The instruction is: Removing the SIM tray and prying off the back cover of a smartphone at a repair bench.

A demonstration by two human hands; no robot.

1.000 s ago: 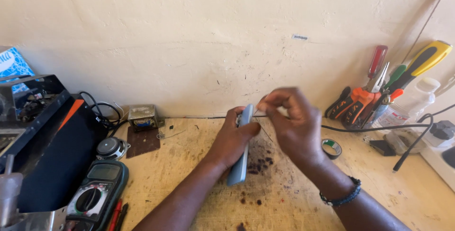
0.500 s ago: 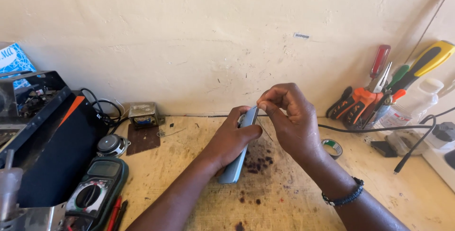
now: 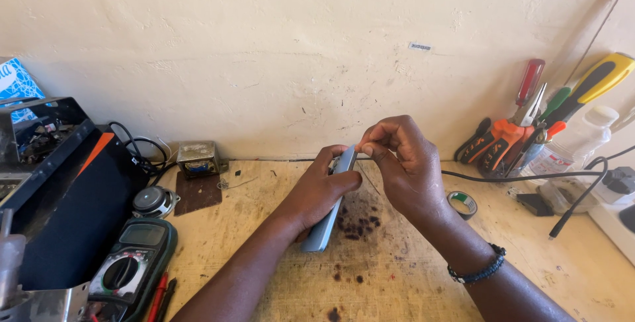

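My left hand [image 3: 317,193] grips a slim grey-blue phone [image 3: 325,226], held on edge above the wooden workbench [image 3: 383,282]. My right hand [image 3: 403,163] is at the phone's upper end, thumb and fingers pinched together against its top edge. Whether something small sits in that pinch is hidden by the fingers. A dark beaded bracelet [image 3: 477,272] is on my right wrist.
A multimeter [image 3: 132,262] with red and black probes lies at front left beside a dark open case [image 3: 59,209]. A small speaker [image 3: 153,201] and a transformer [image 3: 197,158] sit near the wall. Screwdrivers and pliers [image 3: 529,123] stand at right, with a tape roll [image 3: 462,203] and black cable [image 3: 529,176].
Both hands and the phone have shifted slightly up and right in the view, and my right hand's fingers have closed in tighter on the phone's top end.
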